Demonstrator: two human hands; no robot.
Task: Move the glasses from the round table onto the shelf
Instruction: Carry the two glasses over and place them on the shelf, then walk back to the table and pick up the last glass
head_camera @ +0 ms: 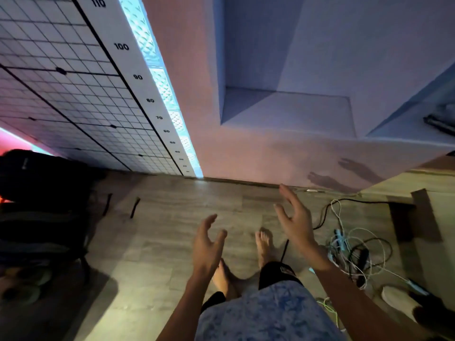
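Your patterned blue shorts point(270, 313) sit nearest the lens, and above them your 2 hands are raised over the floor with nothing in either. Your left hand point(208, 244) has a loose, half-curled grip — fingers bent as if around a tumbler, but only air between them. Your right hand point(295, 221) is spread wider, palm turned inward, fingers long and apart, also empty. The 2 hands are near each other without touching.

Below them your bare feet point(263, 244) stand on pale wood-grain floor point(160, 230), a smooth plank surface with a dull sheen. To your right a tangle of thin cables point(354, 252) lies on it, white, black and light blue, looped and springy-looking. To your left a dark, soft-sided bag point(41, 178) slumps against the wall.

Ahead, the shelf point(288, 107) is a square recess cut into a matte, plaster-like wall; its flat ledge shows no glasses on it. A second recess further right holds something dark I cannot identify. A gridded panel with a numbered height scale point(138, 77) runs up the left wall beside a strip of patterned, lit glass.

No glasses and no round counter appear anywhere in view — so where they stand cannot be told. As far as this shows, nothing is placed yet, and every glass is left to fetch.
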